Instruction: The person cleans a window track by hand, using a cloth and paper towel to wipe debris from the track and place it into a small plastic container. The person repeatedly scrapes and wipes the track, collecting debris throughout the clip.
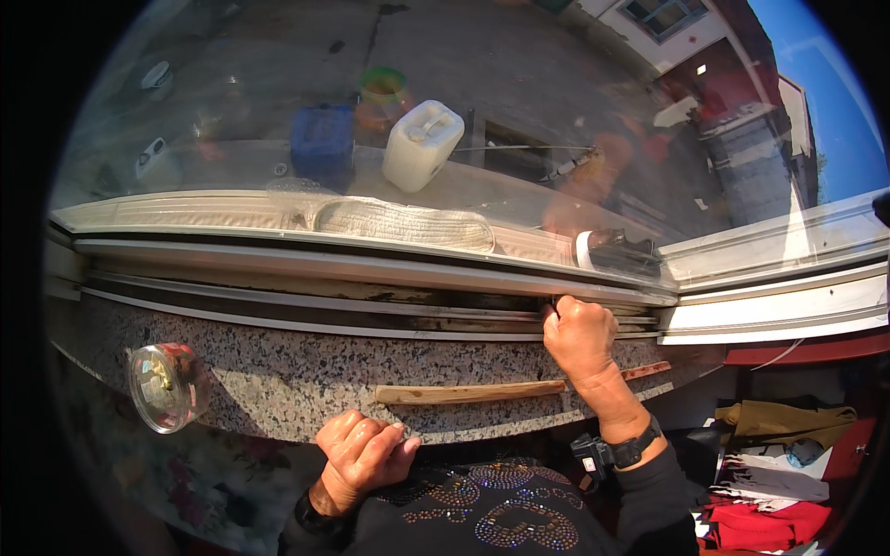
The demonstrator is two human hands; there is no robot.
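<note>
My right hand (pixel 580 330) is clenched over the sliding-window track (pixel 487 316), near its right end. Its fingertips face down into the grooves, and whatever they may pinch is hidden. Dark dirt lines the track's channels. My left hand (pixel 365 448) rests curled in a loose fist at the front edge of the speckled granite sill (pixel 313 368), with nothing seen in it. Between the hands and the track lies a wooden stick (pixel 473 393). It runs toward my right wrist, and a reddish strip (pixel 646 370) shows beyond that wrist.
A clear plastic jar (pixel 167 389) with contents stands at the sill's left. Beyond the window glass are a white jerrycan (pixel 423 146), a blue container (pixel 322 142), a quilted insole (pixel 403 226) and a dark shoe (pixel 619 249). Folded clothes (pixel 772 521) lie at lower right.
</note>
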